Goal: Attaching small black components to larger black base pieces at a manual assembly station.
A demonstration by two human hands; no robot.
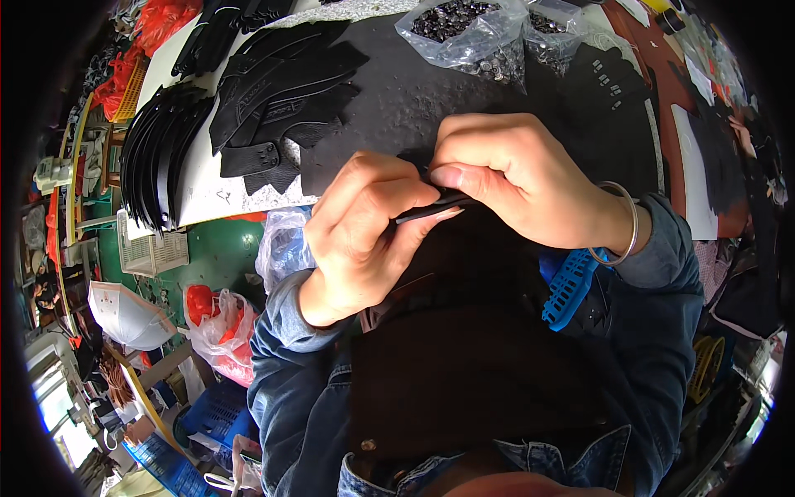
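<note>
Cluttered workshop, dark worktable (397, 99) strewn with cut stock. At the far left, a fan of black curved pieces (161, 157) on a white sheet (203, 186); beside it, a loose heap of flat black cutouts (286, 83). At the top, two clear bags of small metal studs (468, 33). Right of the table, a red surface (662, 74) with white papers. Below the table's edge, plastic bags (219, 319), a white crate (149, 253), a blue basket (571, 286).

Just above the lap, near the table's front edge, both hands together: left hand (360, 236) and right hand (517, 182), fingers pinched shut on a thin black strip (435, 207). Bangle (625, 224) on the right wrist.

Most of the strip buried under thumbs and knuckles; shape and length hard to make out. Dark apron (472, 373) swallows the lap; picture's rim black and bent
</note>
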